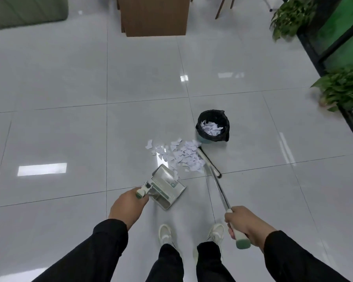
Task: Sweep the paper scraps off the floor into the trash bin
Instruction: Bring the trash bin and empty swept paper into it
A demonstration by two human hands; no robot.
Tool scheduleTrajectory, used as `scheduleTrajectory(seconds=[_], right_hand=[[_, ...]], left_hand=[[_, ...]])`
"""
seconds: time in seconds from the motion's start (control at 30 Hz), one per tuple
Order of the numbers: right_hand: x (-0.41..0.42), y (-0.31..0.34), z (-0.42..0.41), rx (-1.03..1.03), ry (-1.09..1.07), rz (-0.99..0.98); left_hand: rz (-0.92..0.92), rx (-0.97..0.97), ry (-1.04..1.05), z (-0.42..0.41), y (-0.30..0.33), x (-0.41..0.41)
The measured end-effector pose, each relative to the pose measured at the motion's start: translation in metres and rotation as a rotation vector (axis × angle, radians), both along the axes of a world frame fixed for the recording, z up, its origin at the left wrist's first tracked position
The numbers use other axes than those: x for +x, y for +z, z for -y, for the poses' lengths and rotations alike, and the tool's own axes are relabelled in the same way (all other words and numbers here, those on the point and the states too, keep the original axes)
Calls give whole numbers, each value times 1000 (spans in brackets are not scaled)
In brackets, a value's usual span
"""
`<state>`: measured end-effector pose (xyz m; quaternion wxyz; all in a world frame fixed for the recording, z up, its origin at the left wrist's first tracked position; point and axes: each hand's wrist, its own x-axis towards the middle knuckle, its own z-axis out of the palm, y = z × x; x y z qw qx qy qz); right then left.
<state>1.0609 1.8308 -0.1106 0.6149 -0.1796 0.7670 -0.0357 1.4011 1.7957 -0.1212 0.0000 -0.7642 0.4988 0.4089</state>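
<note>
A pile of white paper scraps (pixel 180 154) lies on the grey tiled floor, just left of a small trash bin (pixel 212 126) lined with a black bag that holds more scraps. My left hand (pixel 128 205) grips the handle of a white and green dustpan (pixel 165 187), whose mouth touches the near edge of the pile. My right hand (pixel 246 225) grips the green-tipped handle of a broom (pixel 209 162), its black head resting on the floor at the pile's right side.
My two white shoes (pixel 191 234) stand just behind the dustpan. A brown wooden cabinet (pixel 154 16) is at the back. Potted plants (pixel 342 87) and a green glass wall line the right side. Grey upholstered furniture sits at the far left.
</note>
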Motion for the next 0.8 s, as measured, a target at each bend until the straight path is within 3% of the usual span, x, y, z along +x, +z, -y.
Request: scheduleTrajectory(seconds=[0.5, 0.8], right_hand=[[14, 74, -14, 63, -10, 176], [-5, 96, -14, -12, 188, 47]], left_hand=[[7, -52, -63, 52, -15, -46], [15, -60, -1, 26, -7, -23]])
